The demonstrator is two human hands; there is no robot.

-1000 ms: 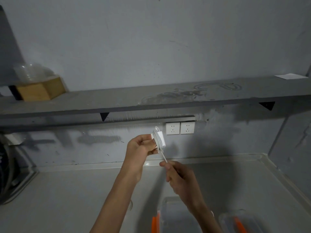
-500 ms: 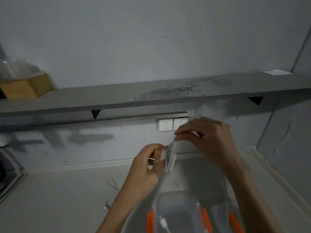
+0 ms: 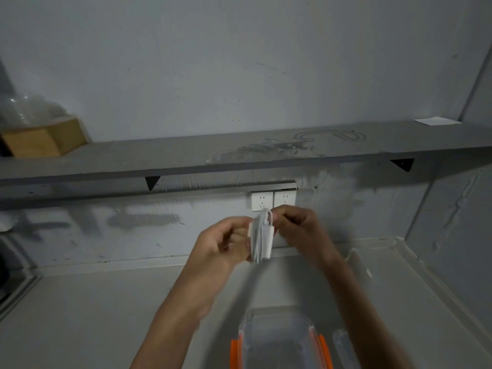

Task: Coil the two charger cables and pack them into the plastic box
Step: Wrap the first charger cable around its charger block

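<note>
I hold a white charger with its cable wound around it [image 3: 261, 237] in the air above the counter. My left hand [image 3: 226, 246] grips the bundle from the left. My right hand [image 3: 298, 230] pinches the top loop of the cable from the right. Below my hands stands the clear plastic box with orange clips [image 3: 279, 339]; what lies inside it is blurred. The second cable is not clearly visible.
A clear lid [image 3: 343, 347] lies right of the box, partly behind my right forearm. Two white wall sockets [image 3: 273, 199] sit behind my hands under a grey shelf [image 3: 239, 155]. A wooden block [image 3: 40, 141] and a white paper [image 3: 436, 121] rest on the shelf.
My right hand came up from below the bundle to its top and now pinches the cable loop close to the charger. The free cable end is wound in. The view shifted.
</note>
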